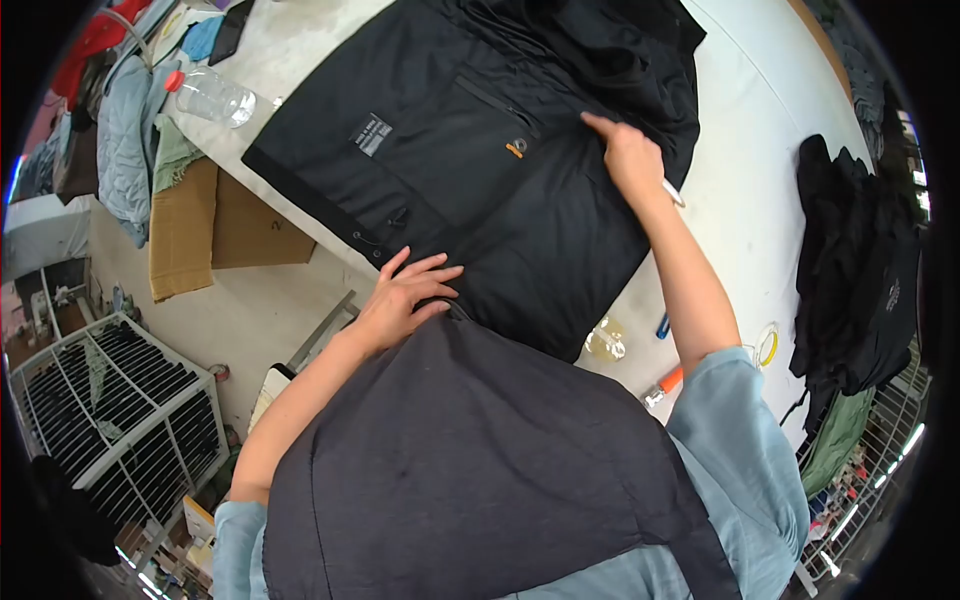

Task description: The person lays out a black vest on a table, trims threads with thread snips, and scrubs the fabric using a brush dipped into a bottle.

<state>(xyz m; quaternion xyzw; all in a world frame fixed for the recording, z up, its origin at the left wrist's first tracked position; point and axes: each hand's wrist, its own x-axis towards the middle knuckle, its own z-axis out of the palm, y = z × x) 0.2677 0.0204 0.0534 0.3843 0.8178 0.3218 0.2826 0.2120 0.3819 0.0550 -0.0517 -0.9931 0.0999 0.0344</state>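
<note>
A black jacket [560,230] lies spread with its lining up on the white table. Its lining bears a zipped pocket, a printed label [372,135] and a small orange tab [514,151]. My left hand [405,300] rests at the jacket's near edge, fingers spread flat on the cloth. Over on the right half of the lining is my right hand [634,165], index finger stretched out against the fabric and the others curled. A slim white pen-like tool [673,192] sticks out beneath that palm; most of it is hidden.
The white table [760,150] also holds a clear bottle with a red cap [215,98], a blue pen [663,326] and an orange-handled tool [664,386]. Dark garments [855,270] hang over its right edge. A cardboard box [215,225] and a wire rack [120,420] stand left.
</note>
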